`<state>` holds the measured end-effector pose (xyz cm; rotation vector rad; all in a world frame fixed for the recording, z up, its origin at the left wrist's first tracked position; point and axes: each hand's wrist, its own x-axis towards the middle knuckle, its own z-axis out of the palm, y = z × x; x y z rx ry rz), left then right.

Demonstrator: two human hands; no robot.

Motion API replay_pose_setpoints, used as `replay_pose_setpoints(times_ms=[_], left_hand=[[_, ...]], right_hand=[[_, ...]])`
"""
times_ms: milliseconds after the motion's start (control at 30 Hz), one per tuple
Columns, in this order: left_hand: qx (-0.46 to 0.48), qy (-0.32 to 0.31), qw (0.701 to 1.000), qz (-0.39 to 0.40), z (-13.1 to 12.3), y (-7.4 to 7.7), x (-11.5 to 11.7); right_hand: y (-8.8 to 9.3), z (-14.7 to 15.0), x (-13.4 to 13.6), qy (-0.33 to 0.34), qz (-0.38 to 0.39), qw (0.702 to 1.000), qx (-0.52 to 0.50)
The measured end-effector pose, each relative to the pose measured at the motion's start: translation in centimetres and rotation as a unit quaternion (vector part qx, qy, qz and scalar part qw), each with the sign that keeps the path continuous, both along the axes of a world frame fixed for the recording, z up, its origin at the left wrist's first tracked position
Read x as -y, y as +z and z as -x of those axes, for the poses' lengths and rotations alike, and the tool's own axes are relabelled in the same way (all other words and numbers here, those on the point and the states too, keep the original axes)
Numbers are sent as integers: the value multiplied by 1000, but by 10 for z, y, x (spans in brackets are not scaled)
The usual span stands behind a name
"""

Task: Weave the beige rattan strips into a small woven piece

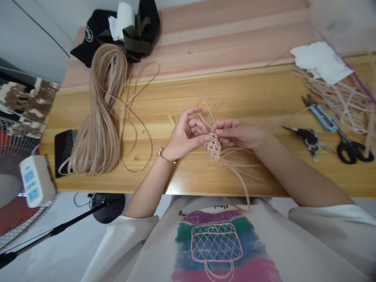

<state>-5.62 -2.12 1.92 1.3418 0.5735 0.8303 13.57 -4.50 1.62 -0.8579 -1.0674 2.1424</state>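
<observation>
A small woven piece of beige cord (213, 147) hangs between my two hands over the wooden table, its loose strands fanning out above and to the lower right. My left hand (190, 133) pinches the upper left edge of the weave between thumb and curled fingers, the index finger raised. On the other side, my right hand (232, 133) has thumb and fingertips pressed together at the weave's top edge, where a strand comes out. What exactly lies under the right fingertips is partly hidden.
A large beige cord hank (100, 117) lies left, over a dark phone (60, 152). Behind it sits a black bag (101, 29). At right are blue snips (323, 117), keys (313, 141), black-handled scissors (351, 149), cord scraps (337, 94) and white tissue (320, 60). A power strip (37, 180) stands beside the table's left edge.
</observation>
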Motion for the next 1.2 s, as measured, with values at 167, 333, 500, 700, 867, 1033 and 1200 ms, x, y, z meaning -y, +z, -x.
replay_pose_setpoints(times_ms=[167,333,500,700,867,1033,1200], left_hand=[[-13,4,1000,9,2,6,1],[-65,5,997,35,2,8,3],[-98,56,993,31,-3,-1,1],[-103,91,990,-44,-9,-15,0],[-140,173,967,-121,-17,-26,2],[-164,212,945,-187,-21,-29,5],[-176,199,939,-219,-19,-27,5]], right_hand=[[2,0,-1,-12,-31,999,39],[8,5,1,-56,-89,988,116],[13,19,8,-70,-141,974,164],[10,25,8,-84,-148,965,201],[8,24,5,-82,-136,963,217],[4,21,3,-59,-102,970,212],[-2,18,0,-34,-75,980,181]])
